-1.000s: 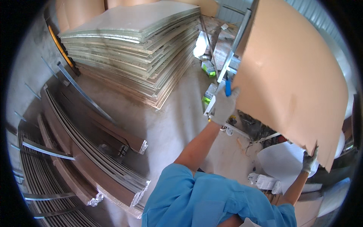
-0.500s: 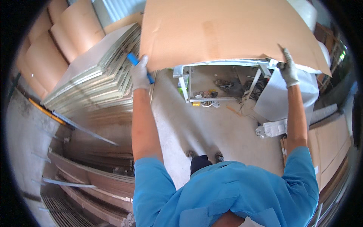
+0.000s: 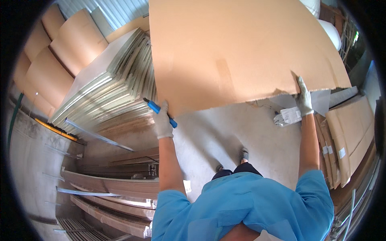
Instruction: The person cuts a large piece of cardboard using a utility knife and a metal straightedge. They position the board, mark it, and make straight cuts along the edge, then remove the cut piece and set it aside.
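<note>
A large brown cardboard sheet (image 3: 249, 52) is held out in front of me, its ragged near edge toward my body. My left hand (image 3: 163, 124), in a pale work glove, is closed round a blue box cutter (image 3: 154, 107) and also grips the sheet's near left corner. On the right, my gloved right hand (image 3: 304, 100) clasps the near edge, thumb on top of the sheet. Its other fingers are hidden beneath the cardboard.
A tall stack of thin panels (image 3: 120, 72) stands at left, with curved brown sheets (image 3: 76, 36) behind it. Racked long brown boards (image 3: 116, 180) lie at lower left. Flattened cartons (image 3: 350, 136) lean at right, near a white plastic packet (image 3: 288, 117) on the floor.
The cardboard sheet has come nearer to me with both hands still on it. It now covers the metal-framed table and clutter seen before. My feet have shifted.
</note>
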The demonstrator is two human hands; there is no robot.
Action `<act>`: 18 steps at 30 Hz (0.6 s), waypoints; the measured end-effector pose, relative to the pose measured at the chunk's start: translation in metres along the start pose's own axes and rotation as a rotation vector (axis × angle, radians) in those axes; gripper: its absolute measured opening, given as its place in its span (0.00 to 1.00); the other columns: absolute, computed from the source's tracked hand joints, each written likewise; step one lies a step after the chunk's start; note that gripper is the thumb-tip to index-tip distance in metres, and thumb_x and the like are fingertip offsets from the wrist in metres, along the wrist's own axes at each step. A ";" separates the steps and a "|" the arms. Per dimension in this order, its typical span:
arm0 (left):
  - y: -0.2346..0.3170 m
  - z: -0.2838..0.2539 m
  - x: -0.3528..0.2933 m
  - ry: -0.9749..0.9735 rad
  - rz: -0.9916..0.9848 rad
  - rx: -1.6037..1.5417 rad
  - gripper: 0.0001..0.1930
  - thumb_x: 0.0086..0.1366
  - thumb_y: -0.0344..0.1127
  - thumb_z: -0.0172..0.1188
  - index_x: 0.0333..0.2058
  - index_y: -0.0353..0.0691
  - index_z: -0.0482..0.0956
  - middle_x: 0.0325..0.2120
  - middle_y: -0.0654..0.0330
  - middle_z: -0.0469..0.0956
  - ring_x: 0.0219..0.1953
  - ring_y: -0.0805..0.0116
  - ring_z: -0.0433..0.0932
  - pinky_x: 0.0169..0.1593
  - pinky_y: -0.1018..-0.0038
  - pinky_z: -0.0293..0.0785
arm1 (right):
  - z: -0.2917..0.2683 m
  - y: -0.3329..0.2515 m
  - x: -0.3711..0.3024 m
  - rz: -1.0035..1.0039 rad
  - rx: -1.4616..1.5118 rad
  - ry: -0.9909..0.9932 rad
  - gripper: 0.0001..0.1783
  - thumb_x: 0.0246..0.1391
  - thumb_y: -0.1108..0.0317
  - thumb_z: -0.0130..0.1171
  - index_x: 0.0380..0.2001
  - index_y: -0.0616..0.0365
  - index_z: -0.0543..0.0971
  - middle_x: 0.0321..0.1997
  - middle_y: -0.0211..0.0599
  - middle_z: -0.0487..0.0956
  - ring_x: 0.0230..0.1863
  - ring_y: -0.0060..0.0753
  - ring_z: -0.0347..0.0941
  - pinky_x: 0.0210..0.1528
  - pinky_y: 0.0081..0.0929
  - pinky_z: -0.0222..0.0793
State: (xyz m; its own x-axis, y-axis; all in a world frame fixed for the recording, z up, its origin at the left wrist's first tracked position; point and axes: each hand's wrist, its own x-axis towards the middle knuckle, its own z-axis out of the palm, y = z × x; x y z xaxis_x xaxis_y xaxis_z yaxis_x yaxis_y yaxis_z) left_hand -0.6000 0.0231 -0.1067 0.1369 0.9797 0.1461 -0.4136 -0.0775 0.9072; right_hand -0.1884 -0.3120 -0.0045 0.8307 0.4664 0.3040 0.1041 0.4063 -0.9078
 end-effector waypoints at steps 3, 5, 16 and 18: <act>-0.006 -0.022 -0.043 0.035 -0.076 -0.053 0.10 0.63 0.38 0.64 0.37 0.38 0.77 0.21 0.68 0.72 0.19 0.80 0.68 0.20 0.81 0.62 | -0.019 0.003 -0.044 0.040 0.043 0.018 0.25 0.60 0.51 0.58 0.52 0.59 0.76 0.43 0.29 0.79 0.38 0.20 0.75 0.36 0.19 0.71; -0.009 -0.039 -0.072 0.032 -0.049 -0.052 0.10 0.63 0.37 0.63 0.37 0.37 0.77 0.23 0.67 0.74 0.20 0.79 0.69 0.21 0.80 0.64 | -0.031 0.007 -0.075 0.050 0.075 0.002 0.28 0.60 0.51 0.59 0.54 0.61 0.74 0.49 0.33 0.78 0.46 0.24 0.75 0.44 0.23 0.72; -0.007 -0.124 -0.201 0.059 -0.034 0.003 0.11 0.64 0.37 0.63 0.38 0.34 0.79 0.30 0.62 0.80 0.29 0.75 0.77 0.31 0.78 0.73 | -0.078 -0.014 -0.230 0.118 -0.133 0.009 0.27 0.56 0.43 0.60 0.47 0.56 0.76 0.31 0.26 0.74 0.28 0.17 0.68 0.25 0.18 0.63; -0.001 -0.141 -0.214 0.028 -0.084 -0.036 0.11 0.64 0.37 0.63 0.37 0.35 0.79 0.29 0.63 0.79 0.27 0.76 0.76 0.29 0.79 0.72 | -0.079 -0.024 -0.254 0.082 -0.144 0.018 0.28 0.56 0.42 0.60 0.46 0.55 0.76 0.30 0.26 0.74 0.27 0.17 0.67 0.24 0.18 0.62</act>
State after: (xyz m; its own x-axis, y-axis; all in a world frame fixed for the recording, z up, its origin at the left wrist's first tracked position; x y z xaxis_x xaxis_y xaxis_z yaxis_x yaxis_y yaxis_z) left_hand -0.7563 -0.1605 -0.1946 0.1476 0.9873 0.0589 -0.4336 0.0110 0.9010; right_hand -0.3592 -0.5021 -0.0831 0.8493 0.4784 0.2232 0.1121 0.2498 -0.9618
